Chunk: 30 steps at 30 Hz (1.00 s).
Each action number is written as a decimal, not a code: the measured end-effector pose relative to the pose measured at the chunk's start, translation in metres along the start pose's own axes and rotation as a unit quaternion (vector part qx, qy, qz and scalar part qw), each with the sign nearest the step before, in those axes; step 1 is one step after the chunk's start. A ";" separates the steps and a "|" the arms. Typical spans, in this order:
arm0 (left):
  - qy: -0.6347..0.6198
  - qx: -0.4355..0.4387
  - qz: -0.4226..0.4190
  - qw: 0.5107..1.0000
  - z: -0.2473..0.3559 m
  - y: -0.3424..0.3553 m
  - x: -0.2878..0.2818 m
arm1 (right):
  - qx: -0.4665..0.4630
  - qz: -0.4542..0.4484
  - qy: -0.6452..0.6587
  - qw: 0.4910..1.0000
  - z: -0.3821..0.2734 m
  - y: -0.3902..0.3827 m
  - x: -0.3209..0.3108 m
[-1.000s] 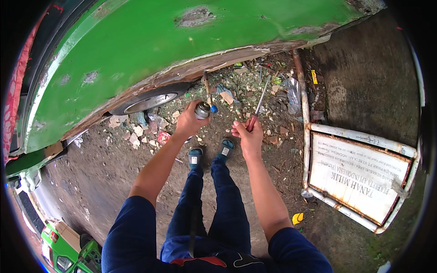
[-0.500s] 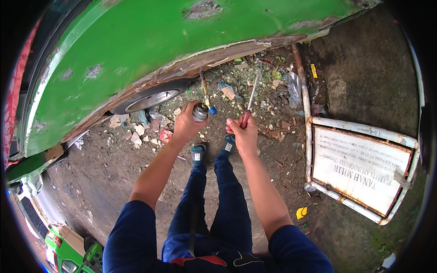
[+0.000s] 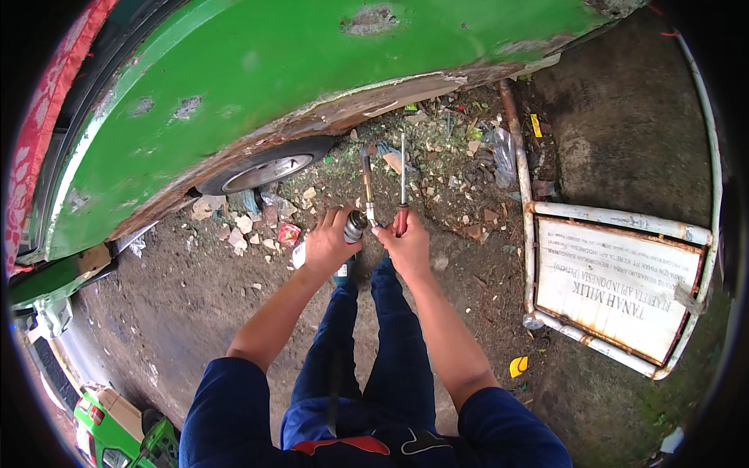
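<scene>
My left hand (image 3: 326,240) is wrapped round a gas canister (image 3: 355,226). Its metal top shows beside my thumb, and a white part of its body pokes out on the hand's other side. A blowtorch head (image 3: 368,181) with a brass-coloured tube joins the canister and points away from me, toward the car. My right hand (image 3: 409,243) grips a screwdriver (image 3: 402,221) by its red handle, the long metal shaft pointing away. Thumb and finger of that hand are at the base of the torch head, where the blue knob is mostly hidden. No flame is visible.
A green car body (image 3: 257,74) with scraped patches and a rusty lower edge spans the far side, above a wheel (image 3: 269,173). Rubble and litter (image 3: 242,226) cover the ground below it. To the right lies a rusty-framed white sign (image 3: 616,288); another green vehicle (image 3: 109,425) stands lower left.
My hands have come together. My right hand has moved left and down to the base of the torch head, still holding the screwdriver; the canister and torch have shifted slightly right and nearer.
</scene>
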<state>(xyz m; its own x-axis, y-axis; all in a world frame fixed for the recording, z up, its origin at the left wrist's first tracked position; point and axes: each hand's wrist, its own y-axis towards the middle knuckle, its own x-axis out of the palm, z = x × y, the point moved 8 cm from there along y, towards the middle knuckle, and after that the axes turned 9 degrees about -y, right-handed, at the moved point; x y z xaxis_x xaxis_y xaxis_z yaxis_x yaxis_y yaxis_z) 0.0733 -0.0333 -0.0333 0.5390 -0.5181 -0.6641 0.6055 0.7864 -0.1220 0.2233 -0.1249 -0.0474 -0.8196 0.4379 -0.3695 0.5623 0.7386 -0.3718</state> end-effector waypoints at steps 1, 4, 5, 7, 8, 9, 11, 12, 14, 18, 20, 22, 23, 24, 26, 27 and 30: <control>-0.005 -0.003 -0.002 1.000 0.000 -0.005 -0.001 | 0.015 -0.017 0.022 1.000 0.001 -0.005 0.002; -0.026 -0.007 -0.001 1.000 0.003 -0.017 -0.012 | 0.099 -0.067 0.147 0.982 -0.004 -0.016 0.009; -0.025 -0.001 -0.003 1.000 0.008 -0.020 -0.015 | 0.133 -0.083 0.196 0.968 -0.006 -0.021 0.008; -0.018 0.010 -0.003 1.000 0.018 -0.025 -0.027 | 0.139 -0.118 0.262 0.948 -0.008 -0.032 0.011; -0.010 0.057 0.012 0.998 0.028 -0.027 -0.032 | 0.150 -0.122 0.278 0.941 -0.012 -0.038 0.007; -0.005 0.059 0.007 0.998 0.037 -0.030 -0.037 | 0.158 -0.127 0.294 0.934 -0.016 -0.044 0.004; -0.008 0.081 0.007 0.997 0.057 -0.033 -0.036 | 0.154 -0.119 0.313 0.930 -0.019 -0.055 -0.013; -0.004 0.100 0.019 0.995 0.065 -0.038 -0.047 | 0.153 -0.126 0.330 0.923 -0.029 -0.063 -0.013; -0.002 0.093 0.014 0.996 0.078 -0.049 -0.066 | 0.157 -0.136 0.373 0.904 -0.048 -0.078 -0.014; -0.008 0.091 0.032 0.995 0.108 -0.066 -0.093 | 0.153 -0.149 0.412 0.886 -0.081 -0.103 -0.025; -0.014 0.112 0.042 0.993 0.127 -0.077 -0.105 | 0.154 -0.147 0.415 0.884 -0.085 -0.115 -0.032; -0.016 0.129 0.039 0.991 0.145 -0.086 -0.112 | 0.128 -0.130 0.371 0.910 -0.093 -0.129 -0.047; -0.010 0.135 0.030 0.990 0.149 -0.091 -0.113 | 0.104 -0.114 0.327 0.932 -0.104 -0.140 -0.055; -0.005 0.140 0.021 0.990 0.154 -0.097 -0.116 | 0.080 -0.098 0.283 0.951 -0.116 -0.150 -0.063; -0.007 0.137 0.031 0.990 0.165 -0.112 -0.122 | 0.010 -0.052 0.188 0.981 -0.128 -0.161 -0.081; -0.009 0.140 0.040 0.989 0.170 -0.115 -0.125 | -0.016 -0.051 0.174 0.983 -0.134 -0.161 -0.083; -0.029 0.142 0.055 0.988 0.178 -0.126 -0.129 | -0.038 -0.065 0.098 0.992 -0.145 -0.168 -0.083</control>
<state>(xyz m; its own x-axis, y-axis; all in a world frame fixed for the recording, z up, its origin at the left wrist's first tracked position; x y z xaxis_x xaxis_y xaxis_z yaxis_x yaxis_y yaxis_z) 0.0319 -0.1253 0.1984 0.6387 -0.4597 -0.6170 0.6769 0.7170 0.1666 0.1808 -0.2107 0.1691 -0.8945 0.4224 -0.1462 0.4465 0.8284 -0.3384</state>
